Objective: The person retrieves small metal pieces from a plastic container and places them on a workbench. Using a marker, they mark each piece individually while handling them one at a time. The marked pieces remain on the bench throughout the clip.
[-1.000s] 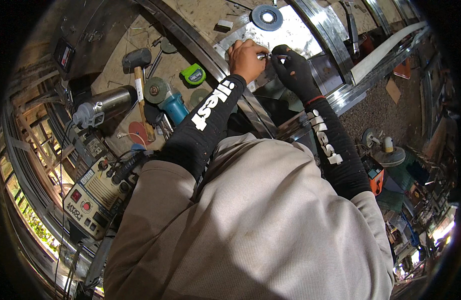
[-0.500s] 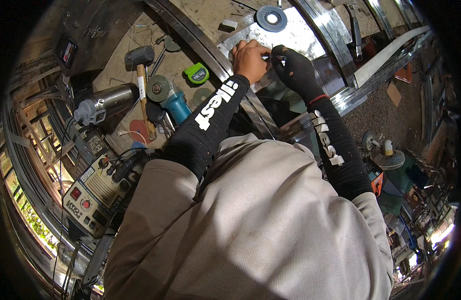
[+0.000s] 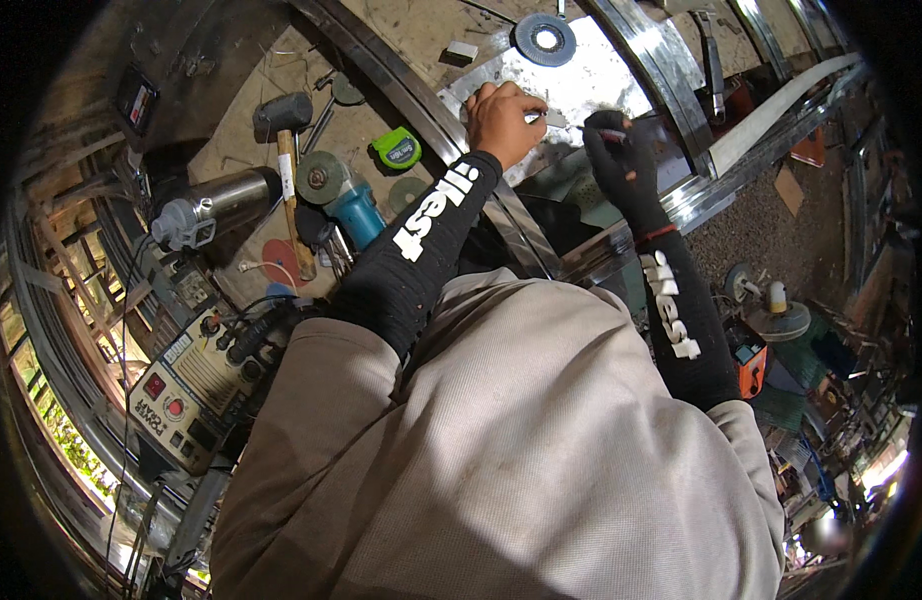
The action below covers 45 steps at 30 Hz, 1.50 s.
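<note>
My bare left hand (image 3: 505,122) is closed, with a small pale piece (image 3: 556,118) sticking out past its thumb and forefinger; its kind is too small to tell. To its right, my black-gloved right hand (image 3: 621,165) grips a slim pen-like tool (image 3: 609,134), whose thin tip points toward the left hand. Both hands are over a shiny metal sheet (image 3: 581,90), between bars of a metal frame (image 3: 661,85). A grey flap disc (image 3: 545,40) lies on the sheet beyond them.
On the left lie a green tape measure (image 3: 396,149), a teal angle grinder (image 3: 353,210), a mallet (image 3: 283,118) and a steel bottle (image 3: 221,207). A welding machine (image 3: 186,395) stands lower left. A small block (image 3: 462,50) rests near the disc. Locking pliers (image 3: 714,70) are at the upper right.
My right hand has drawn away to the right and slightly down from my left hand, which stays nearly in place. The pen-like tool and the pale piece now show between them.
</note>
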### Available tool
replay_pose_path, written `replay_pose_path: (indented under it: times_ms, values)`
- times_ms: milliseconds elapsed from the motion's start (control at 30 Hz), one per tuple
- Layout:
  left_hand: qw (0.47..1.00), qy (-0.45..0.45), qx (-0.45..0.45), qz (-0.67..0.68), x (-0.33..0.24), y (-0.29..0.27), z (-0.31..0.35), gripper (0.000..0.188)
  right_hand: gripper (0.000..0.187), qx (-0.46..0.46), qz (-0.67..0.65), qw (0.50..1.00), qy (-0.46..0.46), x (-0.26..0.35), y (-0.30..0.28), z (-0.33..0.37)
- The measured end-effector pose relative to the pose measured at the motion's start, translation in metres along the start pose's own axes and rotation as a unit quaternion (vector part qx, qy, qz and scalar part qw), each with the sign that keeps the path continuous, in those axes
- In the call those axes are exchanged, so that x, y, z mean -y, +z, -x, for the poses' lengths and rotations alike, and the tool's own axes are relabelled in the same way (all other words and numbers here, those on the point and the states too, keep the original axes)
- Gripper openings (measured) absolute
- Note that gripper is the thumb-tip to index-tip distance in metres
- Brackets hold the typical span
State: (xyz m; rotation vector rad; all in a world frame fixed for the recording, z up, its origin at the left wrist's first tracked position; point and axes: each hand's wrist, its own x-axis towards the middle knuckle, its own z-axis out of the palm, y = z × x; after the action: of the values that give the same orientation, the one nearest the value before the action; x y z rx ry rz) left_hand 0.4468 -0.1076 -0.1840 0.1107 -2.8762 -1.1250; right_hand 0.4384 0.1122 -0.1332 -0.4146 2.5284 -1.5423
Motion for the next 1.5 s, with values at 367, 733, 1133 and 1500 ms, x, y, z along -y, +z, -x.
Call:
replay_pose_path:
  times_ms: [367,733,1133,1500]
  values:
    - [0.986,0.016,-0.087,0.143,0.009,-0.007,-0.011,0.020,0.027,-0.010,0.102,0.994,0.023,-0.021,-0.012,0.128]
    - [0.997,0.043,-0.034,-0.056,0.034,-0.051,-0.022,0.023,0.019,-0.037,0.173,0.984,-0.009,-0.004,-0.011,0.120]
    - [0.974,0.105,-0.038,-0.199,0.058,-0.109,-0.075,0.030,0.018,-0.037,0.153,0.987,-0.016,-0.010,-0.009,0.121]
    - [0.972,0.098,0.007,-0.212,0.052,-0.119,-0.082,0.023,0.026,-0.014,0.205,0.979,0.018,-0.019,-0.008,0.126]
